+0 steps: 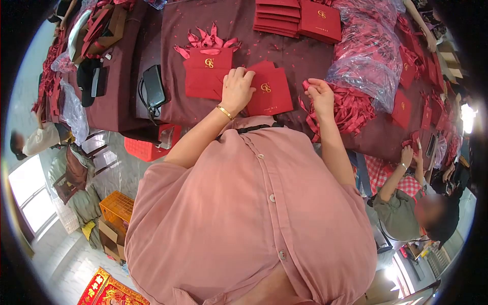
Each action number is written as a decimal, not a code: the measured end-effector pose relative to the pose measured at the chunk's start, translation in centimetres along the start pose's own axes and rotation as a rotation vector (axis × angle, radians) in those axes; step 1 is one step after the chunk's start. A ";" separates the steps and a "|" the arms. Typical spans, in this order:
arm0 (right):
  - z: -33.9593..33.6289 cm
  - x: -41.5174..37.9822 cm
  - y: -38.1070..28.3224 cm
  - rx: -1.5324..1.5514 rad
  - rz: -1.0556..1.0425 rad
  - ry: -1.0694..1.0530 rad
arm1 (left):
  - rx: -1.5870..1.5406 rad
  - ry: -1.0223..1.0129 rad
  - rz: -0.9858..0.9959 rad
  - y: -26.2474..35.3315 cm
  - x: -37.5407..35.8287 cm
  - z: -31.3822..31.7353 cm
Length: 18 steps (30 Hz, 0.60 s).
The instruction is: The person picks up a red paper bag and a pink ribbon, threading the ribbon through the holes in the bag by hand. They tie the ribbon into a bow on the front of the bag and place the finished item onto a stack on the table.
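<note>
My left hand (237, 91), with a gold bangle at the wrist, is curled over the edges of red paper gift bags. Beneath and right of it lies a red gift bag (277, 91) with a gold monogram. To its left is a stack of similar bags (203, 76) with ribbon handles fanned out at the top. Its fingertips are partly hidden. Over a heap of red ribbons (348, 109), my right hand (321, 96) pinches a red ribbon (306, 85) between thumb and fingers.
Stacked red bags (277, 18) and plastic-wrapped ribbon bundles (366, 56) occupy the far side of the dark red tablecloth (178, 25). A black phone (154, 85) lies at left, above a red basket (145, 147). Another person (401, 213) works at right, a second (40, 137) at far left.
</note>
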State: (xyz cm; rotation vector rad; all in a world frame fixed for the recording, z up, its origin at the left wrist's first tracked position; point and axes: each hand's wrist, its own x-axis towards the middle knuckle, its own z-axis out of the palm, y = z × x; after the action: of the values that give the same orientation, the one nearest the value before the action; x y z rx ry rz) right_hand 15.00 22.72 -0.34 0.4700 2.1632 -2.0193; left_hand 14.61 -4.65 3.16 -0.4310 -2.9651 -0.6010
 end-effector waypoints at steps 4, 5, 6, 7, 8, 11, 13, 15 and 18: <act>-0.2 0.2 -0.8 0.083 0.008 -0.024 | -0.049 0.005 0.013 0.3 0.0 -0.6; -0.2 0.4 -0.7 0.083 0.008 -0.024 | -0.077 -0.009 0.002 0.2 0.1 -0.6; -0.3 0.8 -0.3 0.049 -0.013 0.000 | -0.105 -0.022 -0.010 0.1 0.1 -0.7; -0.5 1.2 0.2 0.015 -0.035 0.024 | -0.105 -0.023 -0.011 -0.1 0.1 -0.7; -0.6 1.7 0.9 0.015 -0.035 0.023 | -0.130 -0.014 -0.020 -0.2 0.1 -0.7; -0.6 3.3 2.3 -0.375 -0.053 0.042 | -0.143 0.007 -0.018 0.0 -0.1 -1.0; 0.7 3.6 1.8 -0.559 -0.164 0.076 | -0.131 0.016 -0.006 0.2 -0.2 -1.1; 2.0 4.0 1.1 -0.617 -0.186 0.061 | -0.148 0.012 -0.026 0.3 -0.3 -1.2; 4.1 4.6 0.5 -0.826 -0.464 -0.091 | -0.247 0.033 -0.081 0.0 -0.2 -1.0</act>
State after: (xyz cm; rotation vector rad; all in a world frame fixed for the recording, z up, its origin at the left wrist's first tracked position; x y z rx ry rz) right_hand 10.40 19.32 -2.65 -0.2497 2.9351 -1.0452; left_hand 14.87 -5.11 4.01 -0.3154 -2.8978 -0.9797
